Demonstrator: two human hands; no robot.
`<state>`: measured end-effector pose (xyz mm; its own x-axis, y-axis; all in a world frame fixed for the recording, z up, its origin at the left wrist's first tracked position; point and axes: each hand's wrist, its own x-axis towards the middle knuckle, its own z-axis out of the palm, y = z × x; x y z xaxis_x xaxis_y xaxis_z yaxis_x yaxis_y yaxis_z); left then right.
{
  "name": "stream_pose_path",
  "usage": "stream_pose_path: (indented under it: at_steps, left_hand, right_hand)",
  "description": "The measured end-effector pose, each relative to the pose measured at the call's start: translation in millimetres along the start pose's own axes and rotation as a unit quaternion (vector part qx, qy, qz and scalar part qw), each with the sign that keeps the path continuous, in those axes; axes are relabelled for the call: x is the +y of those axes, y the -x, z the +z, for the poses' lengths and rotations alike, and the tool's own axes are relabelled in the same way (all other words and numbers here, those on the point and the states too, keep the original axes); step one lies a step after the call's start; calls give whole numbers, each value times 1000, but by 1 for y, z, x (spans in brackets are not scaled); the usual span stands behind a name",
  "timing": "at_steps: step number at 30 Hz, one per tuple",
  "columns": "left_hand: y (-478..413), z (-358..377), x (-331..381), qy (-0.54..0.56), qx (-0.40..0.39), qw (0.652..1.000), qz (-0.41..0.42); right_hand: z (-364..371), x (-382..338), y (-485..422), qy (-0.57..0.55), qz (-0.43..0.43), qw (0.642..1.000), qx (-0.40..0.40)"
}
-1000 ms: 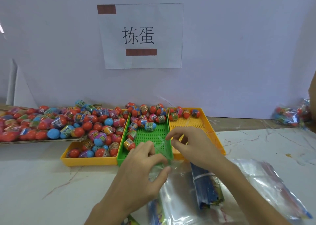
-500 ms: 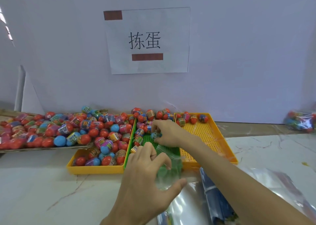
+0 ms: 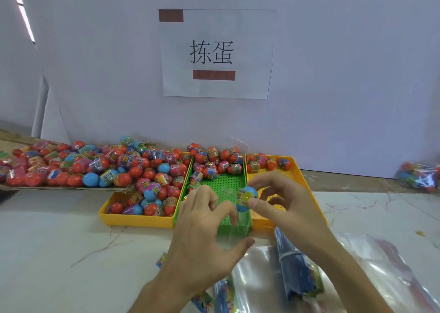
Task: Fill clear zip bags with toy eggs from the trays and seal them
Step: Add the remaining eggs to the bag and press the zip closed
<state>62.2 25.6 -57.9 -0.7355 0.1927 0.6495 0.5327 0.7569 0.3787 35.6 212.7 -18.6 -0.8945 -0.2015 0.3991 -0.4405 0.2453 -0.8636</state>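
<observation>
My right hand pinches a blue toy egg between thumb and fingers, just above the mouth of a clear zip bag. My left hand holds that bag open by its top edge, over the near end of the green tray. Wrapped eggs fill the left yellow tray and crowd the far end of the green one. The right yellow tray carries a few eggs along its far edge.
A cardboard flat heaped with eggs lies at the left. A filled bag sits at the far right by the wall. Loose clear bags and a banded blue bundle lie on the marble table at the front right.
My right hand has come back from the far end of the green tray with a blue egg and now holds it at the bag's mouth. My left hand keeps hold of the bag.
</observation>
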Motion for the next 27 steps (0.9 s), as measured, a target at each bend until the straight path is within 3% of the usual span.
stream_pose_path:
  at_steps: [12, 20, 27]
  left_hand:
    - [3, 0, -2, 21, -4, 999, 34]
    - [1, -3, 1, 57, 4, 998, 22]
    - [1, -6, -1, 93, -20, 995, 2]
  right_hand:
    - [4, 4, 5, 104, 17, 994, -16]
    - [3, -4, 7, -34, 65, 989, -129]
    - [15, -1, 11, -35, 38, 988, -148]
